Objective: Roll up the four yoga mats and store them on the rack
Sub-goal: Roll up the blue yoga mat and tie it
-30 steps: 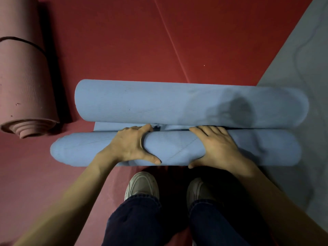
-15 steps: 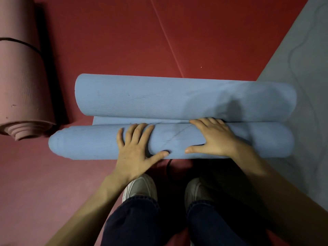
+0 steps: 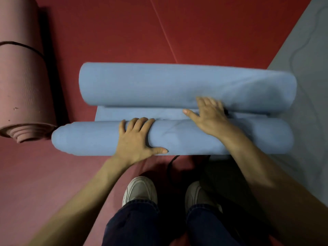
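1. Grips the near roll (image 3: 186, 139) from above with the left hand (image 3: 136, 139): fingers curled over the top, thumb stretched along the near side.
2. Reaches across that same roll with the right hand (image 3: 209, 116), open, fingers spread, tips at the flat strip (image 3: 134, 113) and against the foot of the far roll (image 3: 159, 84); too blurred to tell exact contact.
3. Leaves both blue rolls lying on the floor (image 3: 115, 32), long axes parallel and running left to right, joined by the strip; seemingly one mat wound from both ends.
4. Puts the far roll straight ahead of both hands, away from the body, with only the narrow strip between; right hand nearer to it, left hand about mid-length on the near roll.
5. Calls, most likely, for a push forward, square to the long axis, to close the strip evenly.
6. Shows a pink roll (image 3: 21, 86) off to the left, apart from the blue ones; no rack in view.
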A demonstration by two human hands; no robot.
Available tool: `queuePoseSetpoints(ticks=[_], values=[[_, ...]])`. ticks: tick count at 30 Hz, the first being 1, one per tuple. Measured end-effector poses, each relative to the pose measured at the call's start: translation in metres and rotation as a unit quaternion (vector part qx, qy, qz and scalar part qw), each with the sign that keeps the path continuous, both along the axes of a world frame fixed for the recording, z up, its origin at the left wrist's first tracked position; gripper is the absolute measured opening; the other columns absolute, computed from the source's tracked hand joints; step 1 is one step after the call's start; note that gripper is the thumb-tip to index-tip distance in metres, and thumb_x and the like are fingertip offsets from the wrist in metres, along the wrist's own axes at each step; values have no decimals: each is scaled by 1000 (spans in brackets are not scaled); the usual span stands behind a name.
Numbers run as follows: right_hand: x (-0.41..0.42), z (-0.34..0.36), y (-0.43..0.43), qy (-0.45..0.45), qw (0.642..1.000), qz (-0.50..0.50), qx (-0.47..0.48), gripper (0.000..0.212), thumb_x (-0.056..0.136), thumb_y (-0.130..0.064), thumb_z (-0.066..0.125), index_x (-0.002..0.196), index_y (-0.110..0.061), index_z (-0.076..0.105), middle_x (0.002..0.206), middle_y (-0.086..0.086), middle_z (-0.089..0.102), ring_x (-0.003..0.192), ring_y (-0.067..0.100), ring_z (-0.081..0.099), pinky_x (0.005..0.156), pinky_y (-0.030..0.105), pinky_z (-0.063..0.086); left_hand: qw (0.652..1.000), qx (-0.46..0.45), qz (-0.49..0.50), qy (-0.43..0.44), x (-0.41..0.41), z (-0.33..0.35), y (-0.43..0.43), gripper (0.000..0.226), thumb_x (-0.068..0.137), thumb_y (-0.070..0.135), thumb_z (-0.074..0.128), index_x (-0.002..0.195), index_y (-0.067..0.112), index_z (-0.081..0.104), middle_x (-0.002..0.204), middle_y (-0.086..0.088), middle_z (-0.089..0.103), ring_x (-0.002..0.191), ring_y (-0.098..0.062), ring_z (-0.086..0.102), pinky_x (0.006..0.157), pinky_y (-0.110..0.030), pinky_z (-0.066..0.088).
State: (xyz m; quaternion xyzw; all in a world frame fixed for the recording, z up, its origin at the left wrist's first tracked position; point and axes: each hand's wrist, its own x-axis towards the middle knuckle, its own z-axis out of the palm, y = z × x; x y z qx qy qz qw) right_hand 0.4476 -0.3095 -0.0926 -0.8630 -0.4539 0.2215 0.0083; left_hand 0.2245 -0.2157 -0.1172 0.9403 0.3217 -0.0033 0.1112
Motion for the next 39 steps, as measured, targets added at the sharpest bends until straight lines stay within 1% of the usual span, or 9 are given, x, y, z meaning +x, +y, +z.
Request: queuePoseSetpoints(ticks=[2, 5, 8, 13, 18, 25, 31, 36, 39], values=[[8, 0, -5, -7, 1000, 3, 14, 75, 94, -58, 33, 152, -22, 2, 160, 2, -2, 146, 21, -5, 114, 49, -3, 998, -58, -7, 33, 19, 7, 30, 124, 40, 102, 20, 133, 27, 52, 134, 1, 55, 126, -25, 47, 110, -51, 25], [11, -2, -21, -8, 1000, -2, 12, 64, 97, -54, 26, 151, -23, 12, 160, 0, 8, 146, 19, 2, 116, 46, -4, 984, -160, 84, -5, 51, 17, 72, 110, 43, 98, 43, 127, 29, 57, 137, 3, 53, 130, -22, 42, 109, -45, 27], [7, -7, -33, -27, 997, 9, 67, 74, 92, -61, 35, 152, -24, 11, 159, -3, 6, 146, 16, -6, 115, 43, -11, 984, -82, 153, -45, 73, 16, 79, 72, 67, 73, 63, 117, 22, 64, 131, -5, 54, 126, -26, 41, 104, -43, 26], [16, -11, -26, -32, 997, 24, 69, 106, 71, -78, 51, 151, -23, 9, 157, -1, 9, 145, 20, -4, 113, 44, -12, 984, 42, 98, -140, 56, -5, 44, 51, 92, 54, 38, 109, 15, 68, 112, -8, 62, 108, -29, 54, 98, -42, 30], [36, -7, -5, -29, 998, 42, 38, 114, 60, -83, 54, 149, -25, 13, 152, 1, 18, 143, 21, 8, 114, 46, -5, 992, 63, -5, -108, 26, -22, 33, 88, 81, 70, 43, 144, 8, 37, 148, -14, 38, 139, -32, 29, 113, -53, 9], [58, -1, 16, -62, 991, 120, 5, 128, 47, -73, 75, 149, -20, 17, 150, 0, 25, 139, 20, 19, 113, 50, 5, 1000, 17, -11, -12, 53, -8, 76, 125, 48, 87, 48, 145, 8, 35, 145, -16, 40, 136, -34, 32, 111, -55, 12], [69, 7, 32, -38, 991, 120, -38, 126, 45, -70, 78, 148, -25, 19, 146, 1, 33, 133, 24, 27, 110, 49, 14, 995, 2, -41, 93, 76, 8, 101, 131, 41, 84, 69, 146, 16, 28, 145, -8, 38, 134, -30, 33, 109, -55, 18], [60, 6, 33, -70, 989, 124, -32, 115, 46, -66, 80, 140, -23, 30, 135, 4, 40, 125, 25, 36, 106, 50, 24, 996, 20, -53, 64, 71, 12, 97, 129, 33, 89, 52, 137, 15, 40, 130, -8, 50, 120, -30, 44, 104, -49, 28], [48, 4, 22, -111, 985, 126, -28, 111, 47, -66, 78, 137, -22, 32, 129, 4, 41, 120, 25, 37, 102, 48, 27, 996, 35, -68, 36, 61, 8, 86, 120, 41, 81, 68, 133, 8, 45, 122, -12, 53, 113, -33, 48, 100, -49, 31]])
